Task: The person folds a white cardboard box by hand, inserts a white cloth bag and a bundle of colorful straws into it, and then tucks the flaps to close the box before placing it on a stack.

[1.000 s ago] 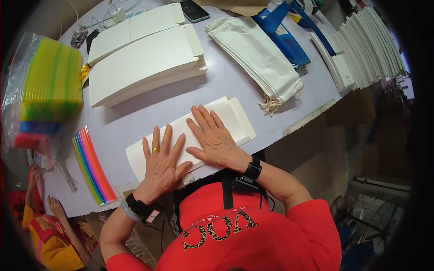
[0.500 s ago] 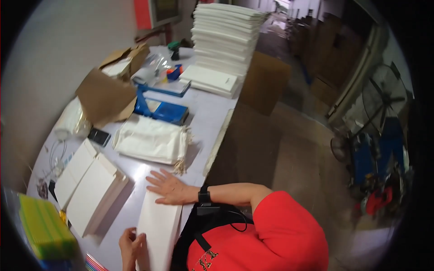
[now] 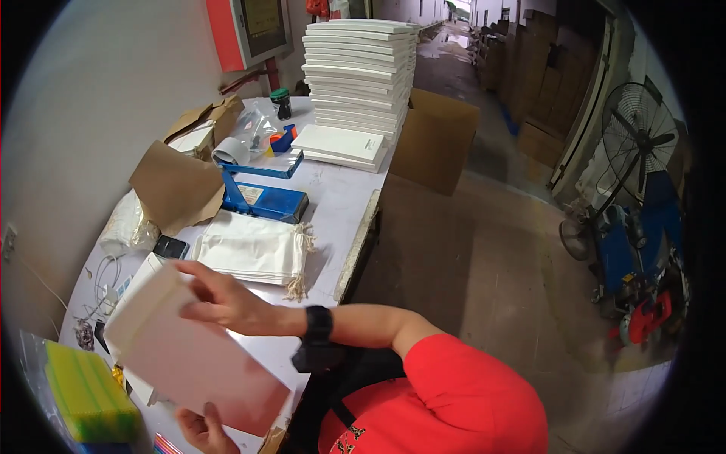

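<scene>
A white flat card piece (image 3: 200, 363), rectangular and pinkish in the shade, is tilted up in front of me. My right hand (image 3: 227, 303), wearing a black wristband, has its fingers closed on the upper right edge. At the lower edge my left hand (image 3: 204, 430) is closed, its thumb against the card's face and its other fingers partly hidden. Behind the card, mostly covered by it, white boxes (image 3: 141, 390) lie on the table. Just beyond my right hand is a pile of white drawstring cloth bags (image 3: 249, 246).
On the table (image 3: 344, 197) stand a tall stack of white flat boxes (image 3: 355, 79), a blue metal tool (image 3: 268, 200), opened brown paper (image 3: 178, 185) and a phone (image 3: 172, 247). Yellow-green packed goods (image 3: 91, 390) sit at the near left. A fan (image 3: 643, 140) stands across the floor.
The white card piece, flat on the table before, is now lifted and tilted leftward. My right hand went from lying spread on it to gripping its upper edge; my left hand closed at its lower edge.
</scene>
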A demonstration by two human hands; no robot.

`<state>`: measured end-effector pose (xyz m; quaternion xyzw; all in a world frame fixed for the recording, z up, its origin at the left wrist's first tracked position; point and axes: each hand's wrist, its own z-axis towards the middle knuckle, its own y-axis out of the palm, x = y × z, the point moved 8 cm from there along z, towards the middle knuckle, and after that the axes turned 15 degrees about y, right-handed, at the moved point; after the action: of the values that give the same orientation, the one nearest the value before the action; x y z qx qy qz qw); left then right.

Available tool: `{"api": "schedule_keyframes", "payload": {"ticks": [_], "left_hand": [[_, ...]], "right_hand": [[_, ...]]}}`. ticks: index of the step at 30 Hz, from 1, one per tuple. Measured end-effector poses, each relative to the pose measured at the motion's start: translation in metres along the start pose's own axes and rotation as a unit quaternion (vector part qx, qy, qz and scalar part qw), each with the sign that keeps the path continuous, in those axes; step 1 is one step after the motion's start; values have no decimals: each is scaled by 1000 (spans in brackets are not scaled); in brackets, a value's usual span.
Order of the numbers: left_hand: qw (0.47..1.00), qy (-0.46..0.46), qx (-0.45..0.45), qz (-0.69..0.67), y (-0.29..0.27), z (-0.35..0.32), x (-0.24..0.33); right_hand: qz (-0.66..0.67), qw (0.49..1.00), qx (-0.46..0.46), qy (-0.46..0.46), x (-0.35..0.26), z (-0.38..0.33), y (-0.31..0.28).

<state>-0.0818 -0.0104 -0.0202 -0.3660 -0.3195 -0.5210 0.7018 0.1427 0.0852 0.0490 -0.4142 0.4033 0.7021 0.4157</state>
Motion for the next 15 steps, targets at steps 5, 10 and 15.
{"api": "schedule_keyframes", "payload": {"ticks": [5,10,15], "left_hand": [[942,262,204,40,-31,35,79],[898,328,272,106,-50,41,79],[875,358,294,137,-52,40,79]], "right_hand": [[-152,979,-114,-70,-31,14,43],[-216,963,-81,-138,-30,5,47],[-302,910,-50,-280,-48,-7,44]]}}
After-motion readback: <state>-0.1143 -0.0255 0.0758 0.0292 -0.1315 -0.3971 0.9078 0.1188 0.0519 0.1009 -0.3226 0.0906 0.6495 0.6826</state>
